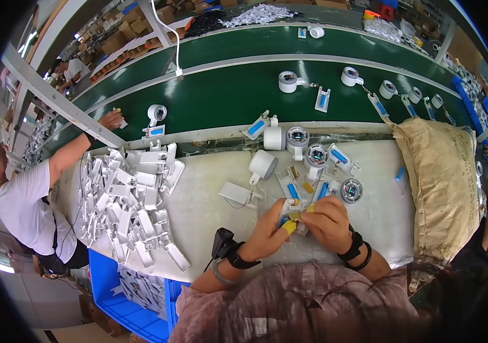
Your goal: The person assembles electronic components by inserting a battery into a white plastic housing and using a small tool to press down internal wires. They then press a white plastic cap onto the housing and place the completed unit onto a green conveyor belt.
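My left hand (268, 231) and my right hand (330, 224) meet over the near part of the table, fingers pinched together. Yellow covers sit on some fingertips. Between them is a small white plastic housing (302, 230), mostly hidden; a bit of blue shows beside the left fingers. What the right fingertips pinch is too small to name. Just beyond lie white housings with blue batteries (324, 190), wired to round white units with dark circular faces (316, 155). Another round unit (351, 190) lies face up right of my hands. A white housing (236, 194) with a wire lies to the left.
A heap of white plastic housings (132, 197) covers the table's left side. A blue bin (104, 286) stands below it. At right is a large tan sack (435, 188). A green conveyor belt (215, 94) beyond carries wired units. A co-worker's hand (111, 120) reaches over it.
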### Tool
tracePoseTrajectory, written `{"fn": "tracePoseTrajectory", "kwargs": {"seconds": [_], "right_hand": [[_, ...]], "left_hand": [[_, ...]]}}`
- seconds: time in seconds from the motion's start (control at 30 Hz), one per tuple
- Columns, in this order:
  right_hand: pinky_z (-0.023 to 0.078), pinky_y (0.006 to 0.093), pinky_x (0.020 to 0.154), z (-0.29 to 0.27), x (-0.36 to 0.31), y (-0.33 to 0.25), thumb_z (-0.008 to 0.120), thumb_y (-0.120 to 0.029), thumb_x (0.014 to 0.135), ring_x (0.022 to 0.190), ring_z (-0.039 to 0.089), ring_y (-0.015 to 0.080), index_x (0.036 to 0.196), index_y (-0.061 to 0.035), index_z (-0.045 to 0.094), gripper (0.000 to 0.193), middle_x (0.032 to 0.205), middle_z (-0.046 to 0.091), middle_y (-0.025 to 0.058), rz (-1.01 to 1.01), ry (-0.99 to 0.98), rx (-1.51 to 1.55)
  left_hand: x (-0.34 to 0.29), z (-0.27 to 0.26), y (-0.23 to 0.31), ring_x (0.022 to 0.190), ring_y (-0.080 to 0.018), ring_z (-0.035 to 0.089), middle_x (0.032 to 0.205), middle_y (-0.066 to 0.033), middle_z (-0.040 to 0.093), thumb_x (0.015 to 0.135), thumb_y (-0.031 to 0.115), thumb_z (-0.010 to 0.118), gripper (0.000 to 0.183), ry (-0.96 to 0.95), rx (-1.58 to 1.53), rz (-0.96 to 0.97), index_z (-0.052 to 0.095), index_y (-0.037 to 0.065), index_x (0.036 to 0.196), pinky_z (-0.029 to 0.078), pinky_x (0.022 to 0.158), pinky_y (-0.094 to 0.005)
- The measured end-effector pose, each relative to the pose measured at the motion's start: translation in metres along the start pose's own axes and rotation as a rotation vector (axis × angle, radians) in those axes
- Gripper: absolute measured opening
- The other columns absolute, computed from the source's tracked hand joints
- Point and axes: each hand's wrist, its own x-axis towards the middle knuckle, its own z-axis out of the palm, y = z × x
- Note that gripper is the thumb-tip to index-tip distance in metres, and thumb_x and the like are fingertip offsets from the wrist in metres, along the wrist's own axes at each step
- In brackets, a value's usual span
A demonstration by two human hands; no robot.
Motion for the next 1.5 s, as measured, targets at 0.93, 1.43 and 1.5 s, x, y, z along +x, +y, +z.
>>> {"fn": "tracePoseTrajectory", "kwargs": {"seconds": [0.93,1.43,1.5], "right_hand": [[0.048,0.0358,0.068,0.004,0.0,-0.001,0.078,0.002,0.063,0.079,0.057,0.0275,0.089,-0.0065,0.069,0.03,0.085,0.056,0.0069,0.054,-0.01,0.052],[0.047,0.0364,0.067,0.006,0.001,-0.003,0.078,0.002,0.062,0.079,0.056,0.0273,0.089,-0.0069,0.068,0.029,0.084,0.055,0.0067,0.054,-0.015,0.026],[0.047,0.0366,0.066,0.006,0.001,-0.004,0.078,0.002,0.062,0.077,0.056,0.0273,0.089,-0.0068,0.068,0.029,0.084,0.055,0.0068,0.057,-0.007,0.034]], "left_hand": [[-0.002,0.004,0.001,0.088,-0.0235,0.056,0.101,-0.0145,0.057,0.09,0.009,0.053,0.035,0.034,0.189,0.052,0.046,-0.001,0.123,0.046,0.078,-0.0327],[-0.001,0.004,-0.005,0.092,-0.0283,0.061,0.102,-0.0162,0.06,0.091,0.003,0.049,0.031,0.122,0.19,-0.057,0.052,-0.001,0.121,0.047,0.083,-0.0337],[-0.001,0.004,-0.008,0.09,-0.0282,0.061,0.102,-0.0157,0.061,0.091,0.004,0.05,0.03,0.135,0.216,0.003,0.053,-0.001,0.12,0.048,0.081,-0.0332]]}}
